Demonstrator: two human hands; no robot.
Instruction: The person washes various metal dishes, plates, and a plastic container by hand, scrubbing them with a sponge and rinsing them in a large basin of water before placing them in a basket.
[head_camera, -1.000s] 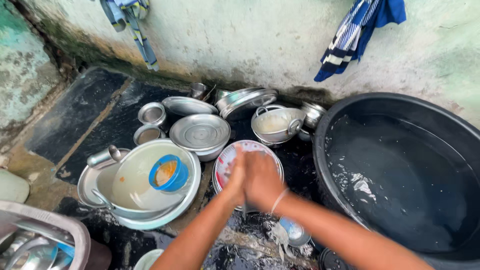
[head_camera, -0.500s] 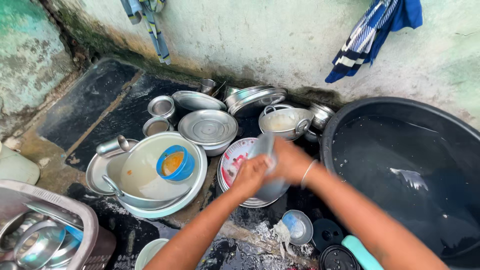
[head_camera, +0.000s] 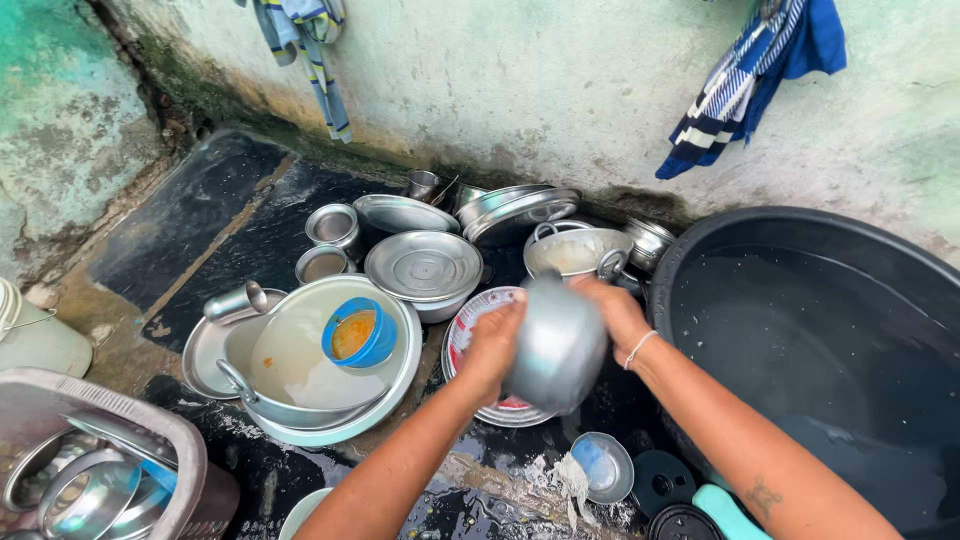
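Round steel pot (head_camera: 558, 345): I see it now lifted bottom-up over the patterned plate (head_camera: 470, 335); a second ago, none.
Left hand (head_camera: 493, 345): fingers clamped on its side.
Right hand (head_camera: 618, 315): fingers gripping the far rim.

Steel dishes crowd the wall side, a wide pan (head_camera: 300, 370) blocks the left, and the black tub (head_camera: 800, 340) (full of water) blocks the right; bare wet slab (head_camera: 190, 215) lies open far left.

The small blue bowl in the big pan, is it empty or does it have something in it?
Not empty. The blue bowl sits upright in the big pan, with orange-yellow residue covering its bottom.
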